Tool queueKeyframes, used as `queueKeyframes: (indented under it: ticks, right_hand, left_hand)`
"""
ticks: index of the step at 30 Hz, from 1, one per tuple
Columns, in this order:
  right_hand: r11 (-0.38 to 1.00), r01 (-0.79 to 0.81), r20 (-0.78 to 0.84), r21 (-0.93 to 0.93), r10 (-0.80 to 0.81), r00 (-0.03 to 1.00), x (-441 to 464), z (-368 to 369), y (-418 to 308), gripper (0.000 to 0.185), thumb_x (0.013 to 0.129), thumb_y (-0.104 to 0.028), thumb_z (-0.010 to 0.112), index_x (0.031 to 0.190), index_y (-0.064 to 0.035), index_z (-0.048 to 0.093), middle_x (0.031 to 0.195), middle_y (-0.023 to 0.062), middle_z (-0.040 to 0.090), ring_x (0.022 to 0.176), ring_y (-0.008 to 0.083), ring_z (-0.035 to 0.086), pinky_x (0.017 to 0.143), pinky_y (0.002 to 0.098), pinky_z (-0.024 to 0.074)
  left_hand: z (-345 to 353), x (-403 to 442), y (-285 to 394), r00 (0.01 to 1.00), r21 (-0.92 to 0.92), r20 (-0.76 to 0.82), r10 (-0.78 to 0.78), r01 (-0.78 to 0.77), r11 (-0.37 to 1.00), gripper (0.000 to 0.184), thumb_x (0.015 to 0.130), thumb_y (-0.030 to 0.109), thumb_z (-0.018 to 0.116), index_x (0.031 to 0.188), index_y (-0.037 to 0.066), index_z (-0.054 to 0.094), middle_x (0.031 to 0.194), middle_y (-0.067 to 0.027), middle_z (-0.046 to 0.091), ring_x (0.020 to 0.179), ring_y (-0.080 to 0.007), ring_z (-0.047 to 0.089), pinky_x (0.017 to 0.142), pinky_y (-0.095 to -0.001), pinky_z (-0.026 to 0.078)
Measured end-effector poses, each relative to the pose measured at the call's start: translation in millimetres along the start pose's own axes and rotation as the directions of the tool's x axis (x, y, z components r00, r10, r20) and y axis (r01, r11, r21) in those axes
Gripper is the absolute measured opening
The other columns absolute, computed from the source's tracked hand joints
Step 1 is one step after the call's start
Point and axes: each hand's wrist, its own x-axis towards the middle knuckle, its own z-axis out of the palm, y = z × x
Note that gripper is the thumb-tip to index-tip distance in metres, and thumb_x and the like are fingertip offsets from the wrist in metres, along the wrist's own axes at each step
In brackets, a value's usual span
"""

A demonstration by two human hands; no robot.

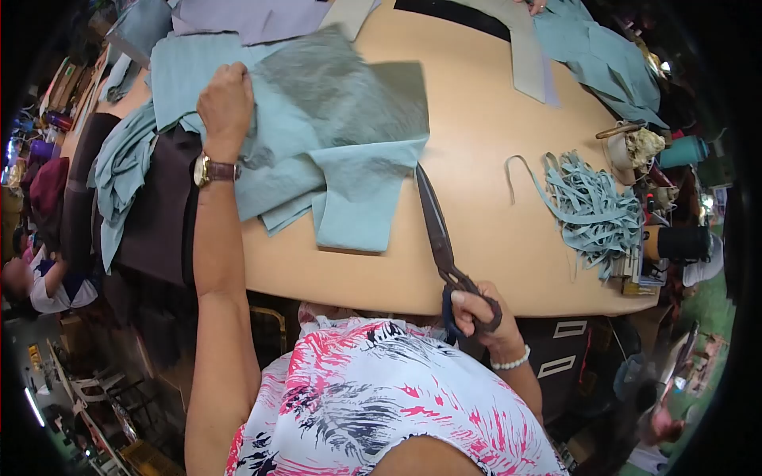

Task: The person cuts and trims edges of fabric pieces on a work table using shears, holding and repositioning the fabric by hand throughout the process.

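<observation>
My left hand [227, 101], with a watch on its wrist, is closed on the edge of a light teal fabric piece [361, 186]. The fabric lies folded and rumpled across the table, and part of it shows a darker grey-green face [317, 79]. In my right hand [480, 312] is a pair of large dark scissors [435, 218], gripped by the handles near the table's front edge. Their blades look closed and point away from me, the tip close to the fabric's right edge. Whether the tip touches the fabric I cannot tell.
A heap of teal fabric strips [591, 206] lies at the right, beside thread spools [684, 152] and small tools. More teal fabric [607, 63] is at the far right, where another person's fingers [538, 6] show. Lavender fabric [246, 20] lies at the back. Dark cloth [159, 210] hangs at left.
</observation>
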Motion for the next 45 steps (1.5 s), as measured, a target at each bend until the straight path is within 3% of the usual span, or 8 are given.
queueKeyframes:
  ticks: [2,5,9,13,20,35,41,45]
  right_hand:
    - [0.998,-0.027,-0.017,-0.056,0.026,1.000,7,5,-7,0.030,0.081,-0.020,0.056,0.057,-0.0051,0.045,0.046,-0.0005,0.041,0.037,0.0066,0.040,0.036,0.0187,0.0301]
    - [0.996,-0.076,-0.029,-0.041,0.075,0.997,12,8,-11,0.030,0.082,-0.019,0.056,0.057,-0.0049,0.046,0.047,-0.0009,0.040,0.037,0.0066,0.041,0.036,0.0186,0.0302]
    - [0.994,-0.081,-0.061,-0.070,0.077,0.995,6,6,-12,0.031,0.081,-0.019,0.057,0.056,-0.0052,0.044,0.047,-0.0014,0.039,0.036,0.0062,0.040,0.035,0.0188,0.0298]
    - [0.988,-0.100,-0.114,-0.122,0.086,0.990,-6,-3,-17,0.028,0.080,-0.018,0.058,0.058,-0.0050,0.045,0.046,-0.0015,0.040,0.035,0.0058,0.040,0.035,0.0185,0.0300]
    - [0.988,-0.085,-0.151,-0.129,0.065,0.986,-28,-21,-17,0.023,0.079,-0.017,0.060,0.064,-0.0036,0.048,0.045,-0.0015,0.042,0.036,0.0053,0.041,0.035,0.0181,0.0307]
    - [0.994,-0.084,-0.112,-0.074,0.076,0.991,-19,-20,-8,0.025,0.079,-0.018,0.060,0.063,-0.0036,0.049,0.047,-0.0010,0.044,0.037,0.0052,0.041,0.036,0.0187,0.0309]
    - [0.971,-0.112,-0.073,-0.212,0.099,0.992,-25,-19,-14,0.022,0.079,-0.016,0.061,0.064,-0.0025,0.050,0.047,-0.0005,0.046,0.037,0.0050,0.042,0.036,0.0181,0.0302]
    - [0.967,-0.170,-0.154,-0.190,0.142,0.978,-34,-23,-11,0.018,0.078,-0.012,0.060,0.067,-0.0005,0.052,0.048,0.0000,0.047,0.039,0.0052,0.045,0.038,0.0187,0.0343]
  left_hand:
    - [13,-4,-18,0.984,0.182,0.175,-0.045,0.012,0.983,0.010,0.076,0.010,0.052,0.082,0.007,0.059,0.076,-0.0101,0.056,0.071,-0.0301,0.057,0.061,-0.0382,0.046]
    - [11,-16,-9,0.991,0.217,0.006,0.134,-0.132,0.967,0.014,0.072,0.006,0.051,0.083,0.006,0.060,0.083,-0.0101,0.057,0.079,-0.0278,0.057,0.065,-0.0375,0.046]
    - [-12,-32,49,0.954,-0.344,-0.053,0.296,-0.296,0.891,0.017,0.073,0.006,0.059,0.090,0.007,0.061,0.099,-0.0088,0.058,0.088,-0.0251,0.056,0.072,-0.0338,0.048]
    - [-19,-59,97,0.793,-0.738,0.244,0.558,-0.222,0.637,0.025,0.074,0.016,0.062,0.097,0.007,0.060,0.108,-0.0099,0.056,0.096,-0.0274,0.055,0.078,-0.0327,0.047]
    - [-36,-99,136,0.588,-0.704,0.246,0.771,-0.439,0.559,0.058,0.072,0.041,0.061,0.111,-0.001,0.053,0.130,-0.0104,0.039,0.121,-0.0256,0.035,0.096,-0.0456,0.030]
    - [-19,-114,176,0.806,-0.724,0.054,0.589,-0.375,0.579,0.007,0.076,0.005,0.049,0.082,0.001,0.048,0.093,-0.0119,0.053,0.090,-0.0264,0.051,0.078,-0.0360,0.041]
    - [-54,-106,188,0.820,-0.813,0.490,0.295,0.308,0.494,0.009,0.078,0.004,0.053,0.084,0.001,0.047,0.097,-0.0148,0.052,0.090,-0.0303,0.050,0.079,-0.0394,0.039]
    - [-48,-129,201,0.875,-0.798,0.361,0.322,0.111,0.592,0.009,0.079,0.004,0.052,0.084,0.002,0.046,0.109,-0.0161,0.051,0.100,-0.0314,0.048,0.086,-0.0421,0.037]
